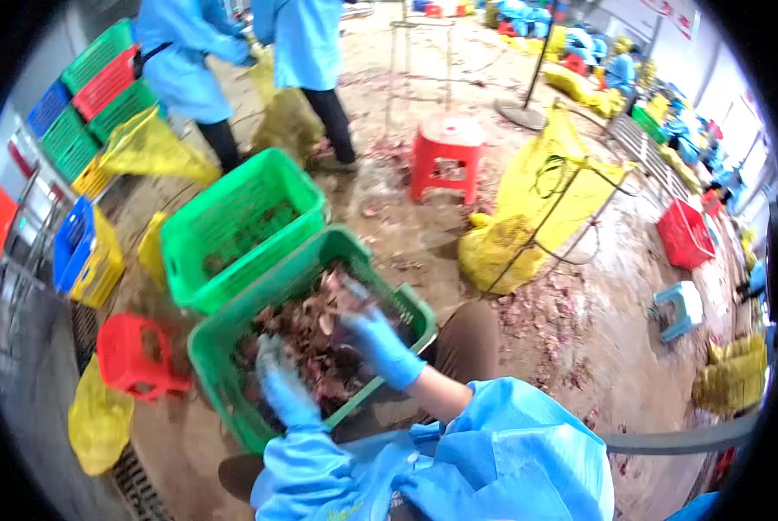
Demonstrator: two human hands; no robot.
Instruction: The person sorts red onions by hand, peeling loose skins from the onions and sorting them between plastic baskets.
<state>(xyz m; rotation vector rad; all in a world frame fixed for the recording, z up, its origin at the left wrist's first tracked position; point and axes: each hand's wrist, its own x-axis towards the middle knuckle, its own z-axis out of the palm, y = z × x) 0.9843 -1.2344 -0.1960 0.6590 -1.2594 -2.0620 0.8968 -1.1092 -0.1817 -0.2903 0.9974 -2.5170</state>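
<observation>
A dark green plastic crate (211,382) stands tilted in front of my lap, with a heap of brownish-pink, flaky pieces (315,352) inside whose kind I cannot make out. My left hand (285,382), in a soiled blue glove, reaches over the crate's near left part, fingers stretched onto the heap. From the right, my right hand (373,337), also gloved in blue, reaches over the heap. Its fingers are smeared by motion beside a pale curved piece (326,323), and whether they grip it is unclear.
Beyond my crate stands a bright green crate (233,282) with scraps inside. Red stools (448,156) sit ahead and to the left. A yellow mesh sack (528,213) hangs on a metal frame at right. Two people in blue coats stand ahead. Scraps litter the wet floor (580,339).
</observation>
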